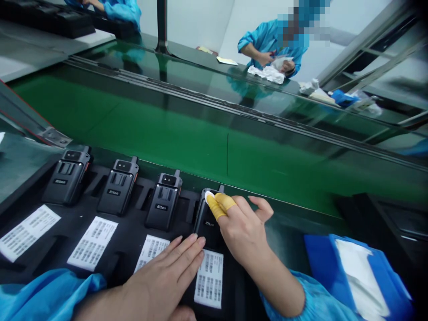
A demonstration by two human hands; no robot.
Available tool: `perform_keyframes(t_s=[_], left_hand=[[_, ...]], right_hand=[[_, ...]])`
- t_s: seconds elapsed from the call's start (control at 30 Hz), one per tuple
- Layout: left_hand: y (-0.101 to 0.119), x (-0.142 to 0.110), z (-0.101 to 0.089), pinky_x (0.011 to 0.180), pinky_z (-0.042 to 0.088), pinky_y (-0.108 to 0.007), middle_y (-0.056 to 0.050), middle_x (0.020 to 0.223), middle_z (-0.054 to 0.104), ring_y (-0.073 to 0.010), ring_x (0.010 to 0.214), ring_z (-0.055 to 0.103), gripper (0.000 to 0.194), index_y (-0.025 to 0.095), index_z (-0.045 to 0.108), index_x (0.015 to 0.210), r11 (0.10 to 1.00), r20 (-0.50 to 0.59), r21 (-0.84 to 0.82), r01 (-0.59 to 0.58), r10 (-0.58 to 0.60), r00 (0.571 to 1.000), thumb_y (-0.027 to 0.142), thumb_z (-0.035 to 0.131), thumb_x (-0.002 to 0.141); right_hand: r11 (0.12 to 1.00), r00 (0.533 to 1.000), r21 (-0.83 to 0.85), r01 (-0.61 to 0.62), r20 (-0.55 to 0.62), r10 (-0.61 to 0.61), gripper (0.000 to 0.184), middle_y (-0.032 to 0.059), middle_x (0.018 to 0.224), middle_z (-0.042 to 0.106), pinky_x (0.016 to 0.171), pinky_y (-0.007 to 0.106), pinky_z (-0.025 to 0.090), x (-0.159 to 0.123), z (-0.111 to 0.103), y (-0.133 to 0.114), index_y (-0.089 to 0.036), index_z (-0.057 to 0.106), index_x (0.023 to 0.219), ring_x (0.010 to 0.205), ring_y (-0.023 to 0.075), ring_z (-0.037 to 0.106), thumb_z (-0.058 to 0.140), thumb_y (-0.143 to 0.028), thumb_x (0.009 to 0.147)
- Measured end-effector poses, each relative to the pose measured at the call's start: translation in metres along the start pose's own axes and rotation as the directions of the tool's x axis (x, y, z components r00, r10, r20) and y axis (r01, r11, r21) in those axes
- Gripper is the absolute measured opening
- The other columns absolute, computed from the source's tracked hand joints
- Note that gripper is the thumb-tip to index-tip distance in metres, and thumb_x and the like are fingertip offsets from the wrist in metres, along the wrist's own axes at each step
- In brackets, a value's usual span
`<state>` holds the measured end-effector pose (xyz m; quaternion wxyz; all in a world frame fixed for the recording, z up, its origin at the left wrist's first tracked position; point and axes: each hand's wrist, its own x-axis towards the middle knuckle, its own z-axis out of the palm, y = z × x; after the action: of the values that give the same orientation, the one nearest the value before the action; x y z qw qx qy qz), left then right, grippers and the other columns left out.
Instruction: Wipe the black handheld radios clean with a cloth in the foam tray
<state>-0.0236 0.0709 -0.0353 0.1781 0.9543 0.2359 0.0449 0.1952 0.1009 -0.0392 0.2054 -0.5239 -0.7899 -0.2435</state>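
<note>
My right hand (pixel 242 227), with yellow finger cots (pixel 220 206) on two fingers, pinches a small white pad (pixel 209 196) against the top of the rightmost two-way radio (pixel 204 225). That radio lies back side up in a black tray (pixel 130 234), and my hand covers part of it. My left hand (pixel 163 278) lies flat with fingers stretched out, their tips at the radio's lower end. Beside those fingers is a white barcode label sheet (pixel 210 281); another label sheet (pixel 152 249) is partly under the hand.
Further left in the tray lie more radios (pixel 163 200) marked Riton, with barcode sheets (pixel 93 243) below them. A blue packet with white material (pixel 361 276) lies at right, near a dark tray (pixel 394 218). Beyond the green belt (pixel 200 138), a co-worker (pixel 267 44) handles white material.
</note>
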Motion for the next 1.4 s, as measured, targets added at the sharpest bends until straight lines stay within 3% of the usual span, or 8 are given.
perform_keyframes(t_s=[0.17,0.33,0.47,0.63,0.8,1.0,1.2,1.4], left_hand=[[0.001,0.003,-0.010,0.104,0.043,-0.040,-0.014,0.148,0.030,-0.0283,0.131,0.041,0.097,0.017,-0.016,0.147,0.999,0.004,0.051,-0.019,0.019,1.000,0.040,0.058,0.088],[0.001,0.003,-0.008,0.105,0.042,-0.040,-0.013,0.149,0.028,-0.0281,0.132,0.040,0.100,0.019,-0.016,0.147,1.000,0.017,0.022,-0.008,0.008,1.000,0.038,0.061,0.086],[0.001,0.004,-0.014,0.111,0.035,-0.038,-0.010,0.151,0.025,-0.0259,0.136,0.033,0.092,0.021,-0.001,0.150,0.998,0.033,-0.059,0.015,-0.013,0.999,0.034,0.063,0.085],[0.003,0.008,-0.019,0.113,0.030,-0.038,-0.011,0.150,0.027,-0.0250,0.137,0.029,0.077,0.018,0.023,0.147,0.995,0.070,-0.088,0.039,-0.033,0.997,0.030,0.064,0.084],[0.005,0.010,-0.023,0.112,0.031,-0.036,-0.012,0.148,0.032,-0.0236,0.137,0.031,0.064,0.013,0.036,0.141,0.997,0.076,-0.068,0.047,-0.042,0.996,0.028,0.062,0.084],[0.005,0.008,-0.022,0.112,0.031,-0.035,-0.013,0.147,0.033,-0.0241,0.137,0.030,0.062,0.011,0.040,0.138,0.999,0.045,-0.030,0.028,-0.026,0.999,0.030,0.063,0.083],[0.003,0.008,-0.012,0.112,0.031,-0.035,-0.013,0.148,0.033,-0.0245,0.137,0.030,0.064,0.011,0.038,0.139,1.000,0.038,0.015,0.017,-0.017,0.999,0.032,0.062,0.083],[0.001,0.006,-0.008,0.110,0.036,-0.036,-0.013,0.149,0.028,-0.0244,0.137,0.032,0.075,0.012,0.025,0.146,0.999,0.043,0.046,-0.001,-0.001,0.999,0.033,0.061,0.084]], right_hand=[[0.999,1.000,-0.036,-0.005,-0.002,0.005,0.031,-0.0016,0.078,0.067,0.093,0.040,0.019,-0.004,0.000,0.007,-0.022,0.064,0.069,0.082,0.0133,0.051,0.044,-0.003,0.082],[0.999,1.000,-0.037,-0.005,0.005,0.005,0.032,-0.0012,0.076,0.066,0.092,0.039,0.020,-0.006,-0.002,0.011,-0.021,0.062,0.063,0.078,0.0132,0.052,0.043,-0.002,0.081],[0.999,0.999,-0.011,-0.042,0.010,0.042,0.033,-0.0010,0.071,0.063,0.092,0.039,0.020,-0.006,-0.001,0.011,-0.021,0.059,0.058,0.075,0.0133,0.051,0.044,0.000,0.078],[0.999,0.993,-0.013,-0.047,0.111,0.048,0.033,-0.0007,0.072,0.061,0.095,0.041,0.018,-0.002,-0.002,0.016,-0.021,0.060,0.058,0.073,0.0138,0.048,0.043,0.000,0.078],[1.000,0.999,-0.005,-0.021,0.050,0.021,0.030,-0.0005,0.075,0.061,0.096,0.040,0.018,-0.014,0.003,0.022,-0.020,0.057,0.058,0.080,0.0137,0.050,0.046,0.000,0.077],[0.986,0.991,-0.095,-0.134,-0.032,0.132,0.030,0.0016,0.074,0.061,0.092,0.040,0.024,-0.020,0.005,0.024,-0.019,0.054,0.054,0.076,0.0145,0.049,0.045,0.000,0.076],[0.998,0.995,-0.057,-0.019,-0.094,0.013,0.027,0.0024,0.082,0.066,0.091,0.041,0.024,0.006,0.009,0.002,-0.019,0.066,0.074,0.077,0.0148,0.051,0.045,-0.003,0.081],[0.991,0.995,-0.113,-0.077,-0.072,0.070,0.029,0.0021,0.078,0.065,0.091,0.041,0.022,0.004,0.010,-0.001,-0.019,0.063,0.067,0.073,0.0141,0.049,0.044,-0.001,0.080]])
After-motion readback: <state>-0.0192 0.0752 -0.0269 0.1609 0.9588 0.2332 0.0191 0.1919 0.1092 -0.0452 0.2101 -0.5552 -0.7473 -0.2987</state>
